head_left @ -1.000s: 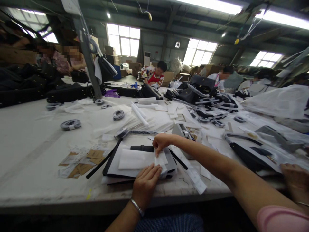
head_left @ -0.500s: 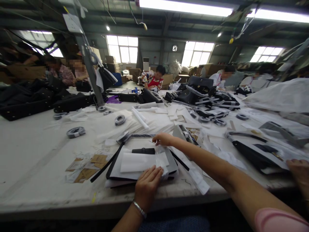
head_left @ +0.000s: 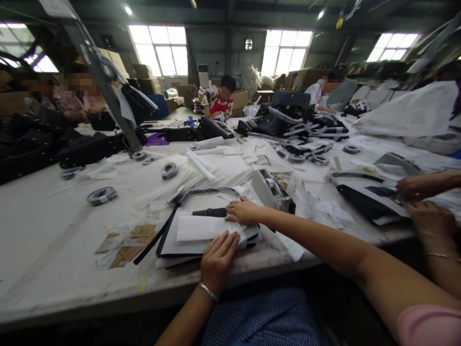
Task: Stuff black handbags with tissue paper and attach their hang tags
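Note:
A flat black handbag (head_left: pixel 167 235) lies in front of me on the table, a white sheet over most of it. On top rests a folded white paper packet (head_left: pixel 198 228), with clear plastic wrap at its right end. My left hand (head_left: pixel 220 257) lies with stretched fingers on the plastic at the packet's near right corner. Just beyond it, my right hand (head_left: pixel 242 211) rests on the packet's far right end, fingers extended and partly hidden. A rolled black strap (head_left: pixel 209 212) sits along the packet's far side. The bag's wrapped handle (head_left: pixel 212 191) arches behind it.
Left of the bag lie brown tags (head_left: pixel 144 230) in clear pouches. A grey tape dispenser (head_left: pixel 273 190) stands beyond my right forearm. Coiled wrapped straps (head_left: pixel 102 195) and white papers cover the table. At right, a co-worker's hands (head_left: pixel 428 211) are at another black bag (head_left: pixel 372 204).
My right hand has come down from beside the handle onto the packet's right end. My left hand stays on the plastic. The view has tilted downward, and the co-worker's hands show more.

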Action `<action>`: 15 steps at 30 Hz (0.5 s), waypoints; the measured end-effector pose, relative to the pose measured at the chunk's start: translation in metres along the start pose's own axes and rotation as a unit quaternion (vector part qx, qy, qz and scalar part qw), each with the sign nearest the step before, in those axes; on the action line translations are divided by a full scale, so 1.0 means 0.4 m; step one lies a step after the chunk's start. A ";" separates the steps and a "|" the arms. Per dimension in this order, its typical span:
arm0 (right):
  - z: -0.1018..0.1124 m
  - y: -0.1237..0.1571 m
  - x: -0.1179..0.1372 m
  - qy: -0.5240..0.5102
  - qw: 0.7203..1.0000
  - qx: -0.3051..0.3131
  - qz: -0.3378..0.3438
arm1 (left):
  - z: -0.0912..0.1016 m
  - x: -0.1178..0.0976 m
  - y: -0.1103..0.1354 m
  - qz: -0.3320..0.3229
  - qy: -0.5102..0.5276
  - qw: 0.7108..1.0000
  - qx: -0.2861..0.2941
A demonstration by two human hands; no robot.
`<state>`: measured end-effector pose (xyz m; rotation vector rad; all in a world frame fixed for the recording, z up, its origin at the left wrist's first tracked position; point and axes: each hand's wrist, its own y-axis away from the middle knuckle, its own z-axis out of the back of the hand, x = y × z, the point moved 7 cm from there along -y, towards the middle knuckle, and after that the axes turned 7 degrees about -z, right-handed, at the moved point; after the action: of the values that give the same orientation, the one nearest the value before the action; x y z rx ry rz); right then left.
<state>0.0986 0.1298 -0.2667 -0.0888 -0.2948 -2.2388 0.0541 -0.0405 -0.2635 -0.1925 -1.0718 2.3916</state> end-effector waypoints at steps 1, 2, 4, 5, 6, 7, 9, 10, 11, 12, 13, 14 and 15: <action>0.007 -0.009 -0.007 -0.008 1.000 0.000 -0.002 | 0.000 -0.001 0.001 -0.004 -0.002 1.000 0.005; 0.016 -0.015 -0.013 -0.016 1.000 -0.003 -0.003 | 0.000 -0.002 0.002 -0.010 -0.004 1.000 0.009; 0.038 -0.010 -0.024 -0.032 0.999 -0.019 -0.004 | 0.000 -0.003 0.004 -0.017 -0.006 1.000 0.014; 0.049 0.003 -0.027 -0.040 0.999 -0.032 -0.005 | 0.000 -0.002 0.005 -0.017 -0.007 1.000 0.015; 0.058 0.024 -0.028 -0.047 0.998 -0.049 -0.009 | 0.000 -0.001 0.006 -0.016 -0.007 1.000 0.015; 0.064 0.054 -0.025 -0.056 0.996 -0.070 -0.012 | -0.001 -0.001 0.007 -0.014 -0.007 1.000 0.015; 0.062 0.130 -0.003 -0.072 0.990 -0.118 0.000 | -0.004 0.000 0.007 -0.010 -0.002 1.000 0.014; 0.053 0.173 0.016 -0.076 0.987 -0.141 0.019 | -0.004 0.000 0.006 -0.008 0.005 1.000 0.013; 0.038 0.214 0.037 -0.075 0.983 -0.159 0.045 | -0.004 0.001 0.003 -0.005 0.014 1.000 0.013; 0.019 0.251 0.058 -0.066 0.981 -0.172 0.066 | -0.003 0.003 0.000 0.002 0.027 0.999 0.017; 0.000 0.279 0.073 -0.053 0.978 -0.184 0.079 | 0.000 0.007 -0.005 0.010 0.042 0.999 0.026; -0.019 0.298 0.083 -0.036 0.977 -0.191 0.083 | 0.005 0.012 -0.011 0.019 0.059 0.997 0.038; -0.033 0.309 0.087 -0.020 0.977 -0.198 0.081 | 0.012 0.019 -0.017 0.026 0.076 0.995 0.055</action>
<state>0.1724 0.0252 -0.2513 -0.3582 0.1381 -2.1053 0.0488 -0.0360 -0.2547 -0.3613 -0.8723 2.4308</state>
